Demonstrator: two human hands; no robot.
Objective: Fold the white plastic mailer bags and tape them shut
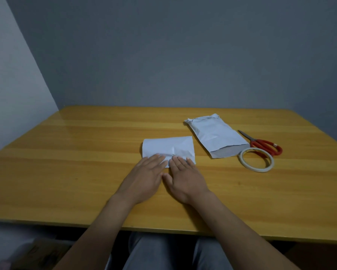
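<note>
Pressing down along the near edge of the folded mailer bag appears to be the step in hand: the left hand and the right hand are laid flat side by side, palms down and fingers spread out straight, with only the fingertips resting on the white plastic and nothing gripped in either. The crease would be set best if the fingertips were drawn outward from the middle toward both sides, since the plastic is seen crumpled just beyond them and is likely to spring back when released. One hand would sensibly be kept on the fold while the tape is fetched. The folded bag lies near the middle of the table, toward the near side. A second mailer bag, unfolded and open at its near end, lies further back on the right, apart from the first. Just beside its near end a roll of tape lies flat, and red-handled scissors are placed touching or just behind the roll. The table is of glossy yellow wood with visible grain, set into the corner of a plain grey-walled room. The light is dim and even.
</note>
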